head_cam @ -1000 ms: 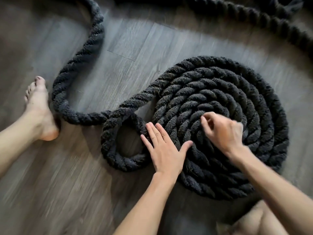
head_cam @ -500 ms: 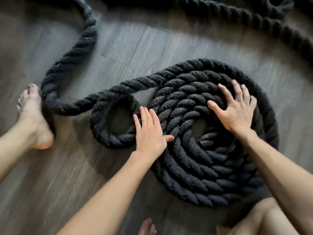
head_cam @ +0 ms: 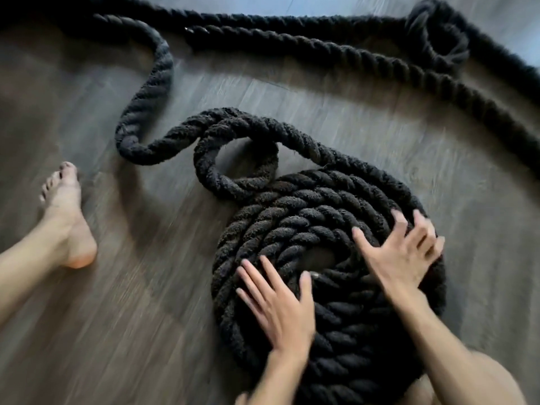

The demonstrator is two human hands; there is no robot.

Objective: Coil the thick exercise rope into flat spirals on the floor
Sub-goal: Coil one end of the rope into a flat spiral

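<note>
A thick black twisted exercise rope lies on the wood floor. Part of it forms a flat spiral of several turns at the lower middle. My left hand lies flat with straight fingers on the spiral's left turns. My right hand presses with spread fingers on its right side; it is blurred. A small kinked loop sits at the spiral's upper left, where the rope crosses itself. From there the loose rope snakes left and away.
More loose rope runs across the far floor, with a small loop at the top right. My bare left foot rests on the floor at the left. My right knee shows at the lower right.
The spiral has turned under both hands, carrying the kinked loop from its left side to its upper left. The view has tilted up, showing more far rope.
</note>
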